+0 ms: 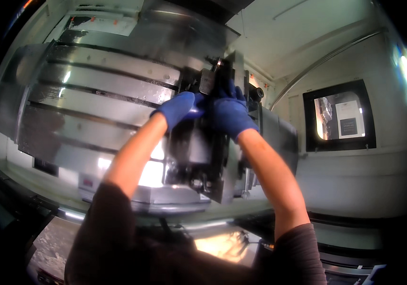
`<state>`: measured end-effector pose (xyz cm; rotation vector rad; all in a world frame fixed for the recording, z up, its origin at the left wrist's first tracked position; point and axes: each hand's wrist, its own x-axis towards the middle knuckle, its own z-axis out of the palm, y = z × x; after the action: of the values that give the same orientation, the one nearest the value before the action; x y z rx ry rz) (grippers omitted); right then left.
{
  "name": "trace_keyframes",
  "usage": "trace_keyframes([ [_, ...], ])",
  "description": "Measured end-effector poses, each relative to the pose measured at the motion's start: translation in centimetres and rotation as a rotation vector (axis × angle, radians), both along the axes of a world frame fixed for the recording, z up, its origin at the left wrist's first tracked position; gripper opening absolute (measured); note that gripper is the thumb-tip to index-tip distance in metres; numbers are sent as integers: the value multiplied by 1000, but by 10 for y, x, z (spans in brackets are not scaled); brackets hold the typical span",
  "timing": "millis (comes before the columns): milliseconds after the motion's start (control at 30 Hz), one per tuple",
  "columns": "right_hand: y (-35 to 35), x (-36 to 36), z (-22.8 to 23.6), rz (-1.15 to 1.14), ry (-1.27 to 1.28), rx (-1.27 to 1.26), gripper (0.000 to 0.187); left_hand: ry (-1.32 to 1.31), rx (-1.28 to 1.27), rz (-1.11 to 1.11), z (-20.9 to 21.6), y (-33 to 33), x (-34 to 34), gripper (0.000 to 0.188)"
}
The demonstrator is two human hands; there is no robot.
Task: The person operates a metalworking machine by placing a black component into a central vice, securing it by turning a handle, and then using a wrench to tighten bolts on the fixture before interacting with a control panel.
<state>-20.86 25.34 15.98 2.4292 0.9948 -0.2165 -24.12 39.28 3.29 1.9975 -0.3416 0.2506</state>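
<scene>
Inside a machine enclosure, both my hands wear blue gloves and reach to a dark metal vise-like fixture (202, 147). My left hand (177, 109) is at its left side, fingers curled inward against the dark parts. What they close on is blurred and hidden. My right hand (232, 113) is beside it, close to the fixture's right side. Its fingers point away from me and bend around a dark part too shadowed to name. A small grey metal block (207, 81) sits just beyond my hands, at the fixture's far end.
A wet metal table with long slots (104, 78) extends to the left. Right of the fixture stands a round black knob-like part (257, 94). A curved metal pipe (324, 59) runs along the pale wall, near a black-framed window (340, 116). The enclosure's front ledge (346, 221) lies near me.
</scene>
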Motion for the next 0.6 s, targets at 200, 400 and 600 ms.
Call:
trace_keyframes([
  [200,2,3,-12,95,-136,94,61,53,420,155,6,-11,-11,40],
  [400,-11,34,46,-45,181,88,56,192,420,102,19,-14,-9,36],
  [600,5,12,63,116,96,37,52,217,280,73,25,-1,-15,35],
])
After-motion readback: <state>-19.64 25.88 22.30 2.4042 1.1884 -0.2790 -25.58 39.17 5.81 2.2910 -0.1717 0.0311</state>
